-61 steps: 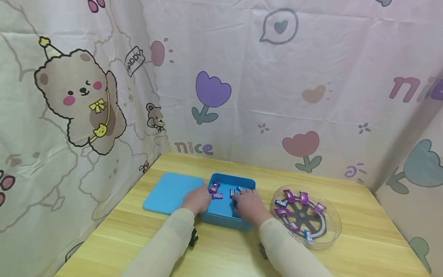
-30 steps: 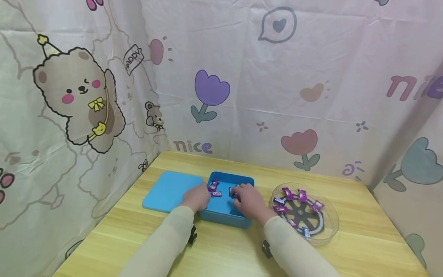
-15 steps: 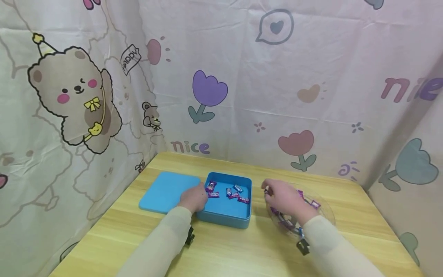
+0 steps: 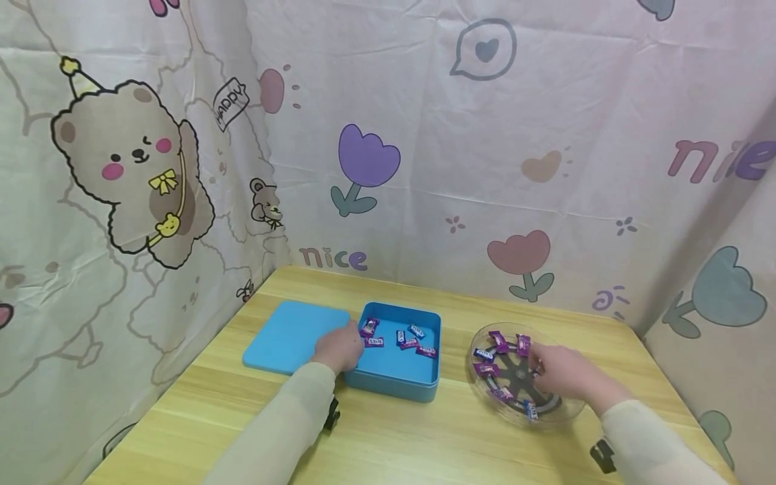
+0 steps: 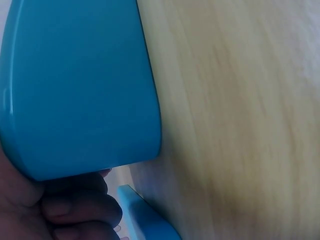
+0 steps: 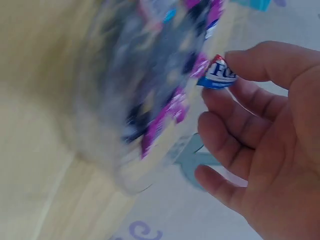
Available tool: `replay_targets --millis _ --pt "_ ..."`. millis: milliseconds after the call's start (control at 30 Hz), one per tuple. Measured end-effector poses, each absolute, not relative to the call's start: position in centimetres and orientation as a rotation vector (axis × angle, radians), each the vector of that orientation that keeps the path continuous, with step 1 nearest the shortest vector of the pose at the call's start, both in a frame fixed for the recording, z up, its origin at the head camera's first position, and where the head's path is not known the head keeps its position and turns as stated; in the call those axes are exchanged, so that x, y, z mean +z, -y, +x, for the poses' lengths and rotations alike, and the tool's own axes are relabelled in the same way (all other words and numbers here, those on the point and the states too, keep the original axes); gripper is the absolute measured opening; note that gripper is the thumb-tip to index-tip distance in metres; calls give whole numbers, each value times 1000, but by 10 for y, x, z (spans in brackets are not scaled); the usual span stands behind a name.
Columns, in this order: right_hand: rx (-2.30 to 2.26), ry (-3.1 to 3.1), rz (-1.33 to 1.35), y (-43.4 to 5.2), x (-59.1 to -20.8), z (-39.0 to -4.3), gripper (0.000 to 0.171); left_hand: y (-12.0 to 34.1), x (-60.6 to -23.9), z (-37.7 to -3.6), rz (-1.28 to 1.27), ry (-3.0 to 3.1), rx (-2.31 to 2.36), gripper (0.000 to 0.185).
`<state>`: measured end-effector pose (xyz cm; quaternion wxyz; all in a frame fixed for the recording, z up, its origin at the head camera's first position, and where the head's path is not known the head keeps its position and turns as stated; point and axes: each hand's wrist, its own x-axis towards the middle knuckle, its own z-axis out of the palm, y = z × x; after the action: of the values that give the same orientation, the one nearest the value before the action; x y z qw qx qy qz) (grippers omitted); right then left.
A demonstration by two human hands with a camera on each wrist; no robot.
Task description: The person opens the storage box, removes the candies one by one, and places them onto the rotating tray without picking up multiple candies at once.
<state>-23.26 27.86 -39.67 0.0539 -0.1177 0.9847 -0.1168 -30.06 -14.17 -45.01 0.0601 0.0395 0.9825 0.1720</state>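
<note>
steadying the blue box (image 4: 394, 377) by its near-left corner, the left hand (image 4: 338, 348) curls on its wall while the right hand (image 6: 265, 145) pinches a wrapped candy (image 6: 218, 73) over the clear dish (image 4: 479, 340) on the table (image 4: 388, 438).

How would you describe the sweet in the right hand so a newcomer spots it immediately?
On the wooden table, right of the blue box, sits a clear round dish. The right hand reaches into it, pinching one sweet: blue-and-white wrapped, while most sweets nearby are purple.

My right hand (image 4: 560, 374) is out of the blue box (image 4: 394, 384), now over the clear dish (image 4: 485, 391), pinching a candy (image 6: 218, 73).
</note>
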Motion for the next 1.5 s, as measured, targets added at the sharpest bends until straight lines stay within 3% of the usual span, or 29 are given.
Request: replay_targets --millis 667,1100,1333,1500 --pt "-236 -2874 -363 -296 -423 -214 28 140 -450 -299 103 -2969 525 54" --pt "-243 -2860 -319 -296 -416 -218 30 141 -450 -301 87 -2961 528 55" --pt "-353 -2909 -383 -291 -401 -227 16 140 -450 -302 84 -2954 538 56" --pt "-417 -2965 -495 -269 -385 -238 23 140 -449 -301 83 -2951 542 56"
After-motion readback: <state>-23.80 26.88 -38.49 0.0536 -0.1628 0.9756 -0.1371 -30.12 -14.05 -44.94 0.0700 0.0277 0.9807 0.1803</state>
